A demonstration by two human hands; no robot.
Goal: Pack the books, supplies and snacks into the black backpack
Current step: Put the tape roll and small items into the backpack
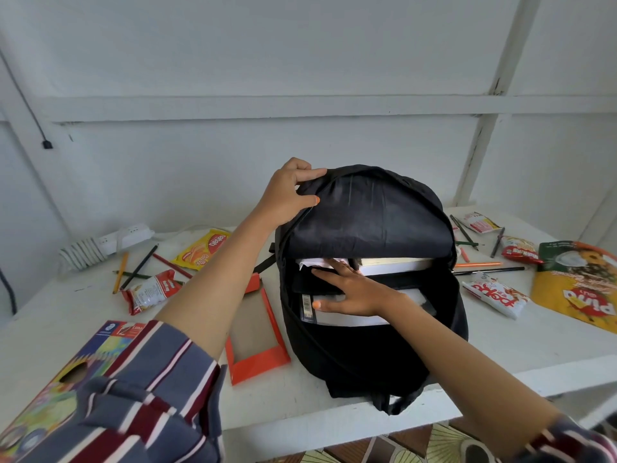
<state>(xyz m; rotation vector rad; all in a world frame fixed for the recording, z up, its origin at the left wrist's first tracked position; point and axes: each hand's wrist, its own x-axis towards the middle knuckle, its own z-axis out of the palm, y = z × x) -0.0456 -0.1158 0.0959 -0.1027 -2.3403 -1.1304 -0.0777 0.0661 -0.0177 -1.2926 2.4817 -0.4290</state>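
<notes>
Gripping backpack (367, 349) flap: left hand (287, 195) | right hand (354, 292) on books (390, 265) | packet (203, 250): nabati

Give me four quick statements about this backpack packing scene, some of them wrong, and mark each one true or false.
1. The left hand grips the raised flap of the black fabric backpack. True.
2. The backpack is zipped shut. False: its main compartment is wide open.
3. The right hand lies with straight fingers on the white-edged books inside. True.
4. Every snack is packed. False: the yellow wafer packet and the big yellow snack bag lie on the white table.
</notes>
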